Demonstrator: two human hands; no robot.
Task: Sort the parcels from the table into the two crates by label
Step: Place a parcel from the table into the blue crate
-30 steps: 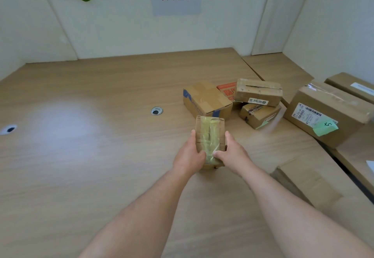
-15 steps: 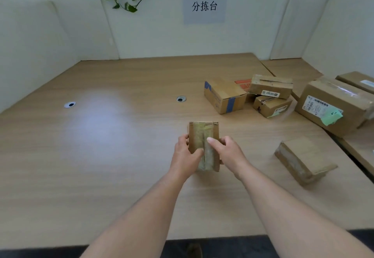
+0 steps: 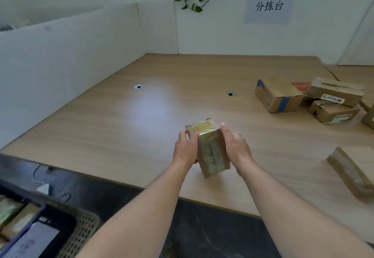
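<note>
Progress looks partial: left hand (image 3: 186, 146) and right hand (image 3: 235, 146) clasp a tape-wrapped cardboard parcel (image 3: 211, 150) by its sides above the tabletop's (image 3: 121, 136) near edge. The perforated crate (image 3: 85, 231) below the near-left corner seems to hold some already; several parcels (image 3: 277, 96) wait along the right edge.

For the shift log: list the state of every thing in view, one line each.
Left hand, grips the taped parcel on its left side.
Right hand, grips its right side.
Taped parcel, held between both hands, tilted.
Blue-taped box, closed, resting on the table.
Top box, stacked on a lower box.
Flat parcel, lying alone at the table's right.
Crate, below the table, parcels inside.
</note>
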